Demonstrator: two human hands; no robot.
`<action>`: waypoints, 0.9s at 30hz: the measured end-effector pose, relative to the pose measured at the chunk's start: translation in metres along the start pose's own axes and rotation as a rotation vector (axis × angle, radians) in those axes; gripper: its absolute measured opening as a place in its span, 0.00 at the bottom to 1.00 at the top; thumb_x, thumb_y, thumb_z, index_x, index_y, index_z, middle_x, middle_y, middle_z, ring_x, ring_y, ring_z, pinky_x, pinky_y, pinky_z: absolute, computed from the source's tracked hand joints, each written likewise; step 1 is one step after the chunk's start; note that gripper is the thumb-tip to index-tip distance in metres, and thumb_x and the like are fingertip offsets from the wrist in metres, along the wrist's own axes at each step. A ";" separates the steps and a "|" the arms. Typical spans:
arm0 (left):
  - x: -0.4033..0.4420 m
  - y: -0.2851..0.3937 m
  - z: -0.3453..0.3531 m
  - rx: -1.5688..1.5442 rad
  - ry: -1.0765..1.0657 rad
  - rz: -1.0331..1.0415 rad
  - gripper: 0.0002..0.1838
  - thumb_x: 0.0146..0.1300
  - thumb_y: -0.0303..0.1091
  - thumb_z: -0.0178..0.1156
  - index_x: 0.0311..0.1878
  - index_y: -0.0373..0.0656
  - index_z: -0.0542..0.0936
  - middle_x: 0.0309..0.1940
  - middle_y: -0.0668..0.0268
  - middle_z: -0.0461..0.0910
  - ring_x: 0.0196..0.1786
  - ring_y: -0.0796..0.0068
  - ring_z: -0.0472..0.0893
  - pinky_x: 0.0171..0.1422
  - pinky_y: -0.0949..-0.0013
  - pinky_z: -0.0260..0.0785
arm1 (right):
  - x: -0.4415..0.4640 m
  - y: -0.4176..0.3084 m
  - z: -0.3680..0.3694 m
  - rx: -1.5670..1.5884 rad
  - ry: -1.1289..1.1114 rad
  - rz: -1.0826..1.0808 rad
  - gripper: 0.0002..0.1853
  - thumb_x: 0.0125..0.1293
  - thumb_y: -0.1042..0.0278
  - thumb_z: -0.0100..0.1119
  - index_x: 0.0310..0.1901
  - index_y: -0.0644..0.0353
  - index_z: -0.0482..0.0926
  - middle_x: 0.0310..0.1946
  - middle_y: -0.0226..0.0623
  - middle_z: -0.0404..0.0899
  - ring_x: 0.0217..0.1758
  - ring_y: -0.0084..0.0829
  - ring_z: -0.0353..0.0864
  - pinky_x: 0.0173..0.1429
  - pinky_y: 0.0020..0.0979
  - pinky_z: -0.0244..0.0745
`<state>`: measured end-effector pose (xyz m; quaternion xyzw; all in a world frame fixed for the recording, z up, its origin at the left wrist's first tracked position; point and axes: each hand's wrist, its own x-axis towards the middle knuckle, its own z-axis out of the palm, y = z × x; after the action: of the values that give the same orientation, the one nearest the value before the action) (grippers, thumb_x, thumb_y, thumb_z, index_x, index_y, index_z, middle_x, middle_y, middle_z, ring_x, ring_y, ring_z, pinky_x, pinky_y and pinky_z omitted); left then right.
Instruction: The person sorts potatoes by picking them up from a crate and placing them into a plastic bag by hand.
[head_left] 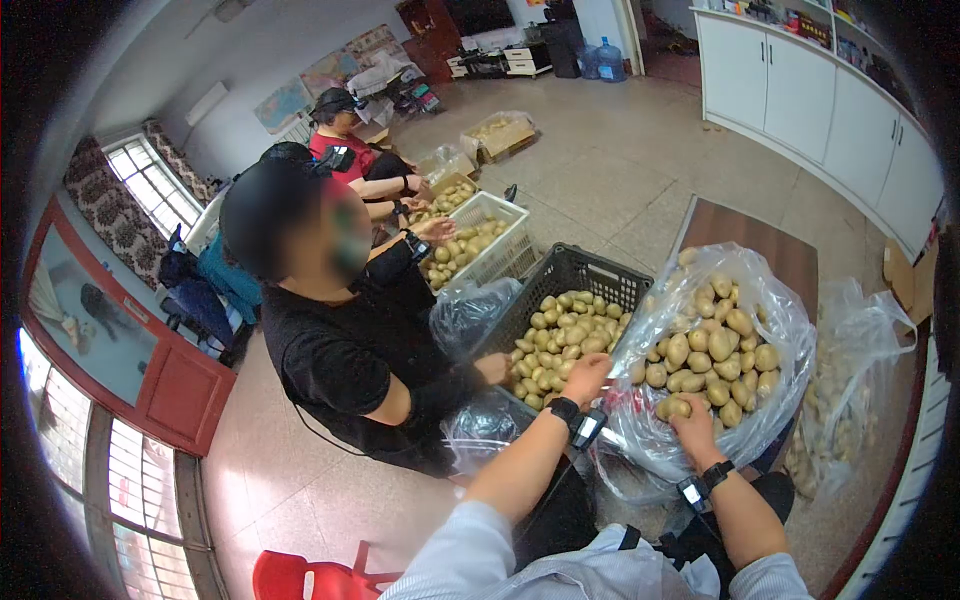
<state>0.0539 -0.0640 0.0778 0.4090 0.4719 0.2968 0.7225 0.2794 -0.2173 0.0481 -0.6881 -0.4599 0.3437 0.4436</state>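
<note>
My right hand (692, 430) is closed round a kiwifruit (675, 407) at the near edge of a clear plastic bag (765, 400). Inside that open bag lies a heap of brownish-green kiwifruit (722, 345). My left hand (588, 378) is over the near right side of a black crate (640, 283), beside the bag. Its fingers are curled, and I cannot make out what they hold. More kiwifruit (570, 330) fill much of the crate. A co-worker's hand (493, 368) touches the crate's left side.
A co-worker in black sits at my left, with others (340, 150) beyond. Past the black crate stand a white crate (510, 235) of kiwifruit and cardboard boxes (500, 135). Another plastic bag (845, 380) stands on the right. A red stool (315, 578) is at lower left.
</note>
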 end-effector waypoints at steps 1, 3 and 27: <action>-0.015 0.011 0.017 -0.049 0.023 -0.068 0.18 0.65 0.37 0.59 0.55 0.42 0.72 0.42 0.63 0.75 0.36 0.66 0.81 0.37 0.64 0.80 | 0.003 -0.007 0.002 0.078 -0.035 -0.008 0.21 0.55 0.77 0.59 0.54 0.64 0.72 0.38 0.40 0.79 0.43 0.34 0.79 0.48 0.33 0.75; -0.014 0.005 0.025 0.069 -0.038 -0.077 0.17 0.65 0.38 0.59 0.54 0.42 0.72 0.40 0.64 0.76 0.35 0.68 0.81 0.37 0.65 0.80 | 0.002 -0.032 0.004 0.294 -0.105 0.137 0.20 0.58 0.78 0.58 0.54 0.64 0.72 0.37 0.38 0.78 0.38 0.29 0.79 0.41 0.29 0.75; -0.002 0.003 0.008 -0.024 -0.092 -0.181 0.13 0.70 0.37 0.55 0.51 0.42 0.72 0.37 0.62 0.78 0.27 0.70 0.79 0.29 0.69 0.78 | -0.024 -0.030 -0.023 -0.537 0.114 -0.403 0.15 0.55 0.69 0.65 0.43 0.61 0.76 0.40 0.47 0.77 0.47 0.46 0.75 0.52 0.42 0.69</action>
<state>0.0604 -0.0667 0.0836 0.3693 0.4697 0.2167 0.7720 0.2820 -0.2414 0.0859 -0.6938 -0.6353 0.0769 0.3304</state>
